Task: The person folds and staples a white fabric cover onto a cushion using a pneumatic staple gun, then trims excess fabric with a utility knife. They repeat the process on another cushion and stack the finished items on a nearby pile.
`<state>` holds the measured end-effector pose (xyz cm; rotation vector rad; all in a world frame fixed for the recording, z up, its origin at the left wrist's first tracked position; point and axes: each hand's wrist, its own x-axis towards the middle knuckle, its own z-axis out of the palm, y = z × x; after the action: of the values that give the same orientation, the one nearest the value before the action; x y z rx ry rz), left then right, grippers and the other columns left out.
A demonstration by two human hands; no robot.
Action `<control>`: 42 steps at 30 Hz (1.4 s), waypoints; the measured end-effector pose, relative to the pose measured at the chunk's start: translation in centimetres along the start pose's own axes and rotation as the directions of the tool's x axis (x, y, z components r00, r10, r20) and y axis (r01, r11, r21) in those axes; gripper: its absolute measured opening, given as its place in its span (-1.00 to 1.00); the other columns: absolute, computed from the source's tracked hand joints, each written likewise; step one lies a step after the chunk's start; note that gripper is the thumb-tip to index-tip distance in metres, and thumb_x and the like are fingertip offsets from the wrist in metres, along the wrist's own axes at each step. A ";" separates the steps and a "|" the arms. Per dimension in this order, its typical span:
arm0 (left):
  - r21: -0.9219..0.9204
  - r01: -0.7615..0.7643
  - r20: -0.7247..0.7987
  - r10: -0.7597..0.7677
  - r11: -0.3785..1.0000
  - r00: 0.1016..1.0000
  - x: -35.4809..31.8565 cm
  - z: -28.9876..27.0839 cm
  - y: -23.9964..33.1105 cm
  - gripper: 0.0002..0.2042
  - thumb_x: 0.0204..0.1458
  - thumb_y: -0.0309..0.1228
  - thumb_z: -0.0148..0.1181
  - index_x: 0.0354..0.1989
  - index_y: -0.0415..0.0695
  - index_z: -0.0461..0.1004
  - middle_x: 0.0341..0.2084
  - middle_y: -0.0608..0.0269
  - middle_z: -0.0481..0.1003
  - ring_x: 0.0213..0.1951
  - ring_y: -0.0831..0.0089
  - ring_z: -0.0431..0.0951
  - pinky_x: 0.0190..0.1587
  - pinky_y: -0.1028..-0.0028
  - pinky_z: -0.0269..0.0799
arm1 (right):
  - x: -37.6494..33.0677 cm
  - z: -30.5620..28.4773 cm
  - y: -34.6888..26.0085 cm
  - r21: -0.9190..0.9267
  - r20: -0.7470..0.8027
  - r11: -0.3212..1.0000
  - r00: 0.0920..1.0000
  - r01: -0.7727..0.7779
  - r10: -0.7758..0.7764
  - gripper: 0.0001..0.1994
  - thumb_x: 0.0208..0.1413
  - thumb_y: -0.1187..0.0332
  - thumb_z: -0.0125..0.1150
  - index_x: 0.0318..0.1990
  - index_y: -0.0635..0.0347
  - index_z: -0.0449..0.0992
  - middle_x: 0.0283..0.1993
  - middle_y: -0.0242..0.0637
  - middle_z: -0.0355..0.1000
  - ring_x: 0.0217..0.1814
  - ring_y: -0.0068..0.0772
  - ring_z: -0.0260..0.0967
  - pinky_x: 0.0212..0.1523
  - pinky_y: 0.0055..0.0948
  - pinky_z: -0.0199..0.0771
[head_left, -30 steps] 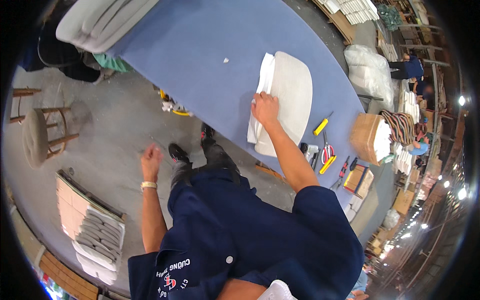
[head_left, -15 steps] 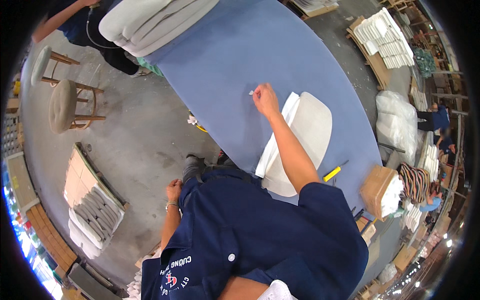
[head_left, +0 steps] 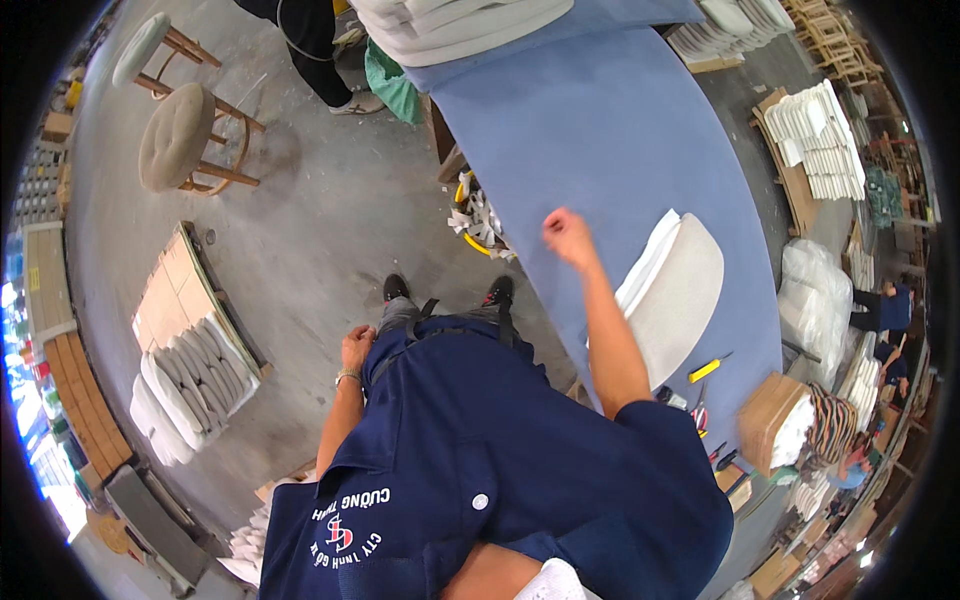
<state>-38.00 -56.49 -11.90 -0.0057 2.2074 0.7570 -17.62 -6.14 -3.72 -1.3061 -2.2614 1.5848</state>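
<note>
Above the blue-covered table point(head_left: 600, 130), near its left edge, my right hand point(head_left: 568, 238) is closed with fingers curled in. Whether anything sits in those fingers is hidden. Down by my hip hangs my left hand point(head_left: 358, 347), fingers loosely curled, nothing visible in it. A flat light-grey cushion piece point(head_left: 682, 290) with a rounded outline lies on the table beside my right forearm. White material point(head_left: 650, 258) shows along its left side. A tool with a yellow handle point(head_left: 705, 370) rests to the right of the piece.
White scraps point(head_left: 478, 215) fill a yellow-rimmed container by the table's left edge. Grey cushions point(head_left: 460, 25) are stacked at the far end. Two padded stools point(head_left: 178, 137) stand at left, near a cushion-loaded pallet point(head_left: 190, 390). A cardboard box point(head_left: 770, 425) sits at right.
My right hand has moved back toward the table's left edge; the small white scrap at its fingertips no longer shows. My view has shifted, revealing the scrap container. My left hand stays by my hip.
</note>
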 end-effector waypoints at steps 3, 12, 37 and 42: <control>-0.119 0.007 -0.007 -0.008 0.993 1.000 0.6 -5.3 -1.8 -0.53 0.19 -0.16 0.25 0.16 -0.23 0.56 -0.14 -0.01 0.67 -0.16 0.27 0.69 -0.08 0.37 0.58 | -7.1 11.3 -3.0 0.049 0.271 0.994 0.959 -0.099 0.082 -0.89 0.06 0.50 0.35 -0.27 0.16 0.54 -0.41 -0.40 0.50 -0.39 -0.56 0.49 -0.41 -0.43 0.57; -0.205 0.263 0.044 -0.260 0.943 0.965 3.8 -19.5 -7.7 -0.66 0.24 -0.30 0.20 0.11 -0.23 0.54 -0.26 0.16 0.65 -0.42 0.48 0.64 -0.45 0.48 0.52 | -3.5 17.6 -2.4 -0.318 -0.381 0.899 0.909 -0.300 0.169 -0.79 0.14 0.26 0.32 -0.13 0.10 0.62 -0.10 -0.06 0.64 -0.03 0.10 0.59 0.03 -0.06 0.57; -0.007 -0.364 0.593 0.297 0.931 0.748 10.1 7.2 22.0 -0.61 0.33 -0.22 0.10 0.19 -0.23 0.47 -0.03 0.04 0.61 -0.08 0.24 0.66 -0.16 0.38 0.54 | -45.6 3.0 16.2 0.225 -0.946 0.711 0.026 -0.667 0.324 -0.60 0.09 0.30 0.33 0.10 0.15 0.51 -0.03 -0.07 0.52 0.06 0.09 0.47 0.07 -0.06 0.47; -0.200 -0.338 0.578 0.389 0.920 0.717 -2.0 16.1 24.1 -0.58 0.33 -0.19 0.11 0.20 -0.24 0.47 -0.02 0.03 0.60 -0.07 0.26 0.65 -0.05 0.35 0.54 | -44.7 -5.5 19.7 0.083 -0.941 0.665 0.162 -0.742 0.298 -0.48 0.02 0.32 0.41 0.18 0.07 0.42 0.04 -0.16 0.45 0.12 0.05 0.39 0.11 0.01 0.40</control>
<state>-31.37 -28.80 -6.28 0.5802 1.5577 0.9070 24.93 -30.46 -0.10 -2.4700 -1.3538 0.0369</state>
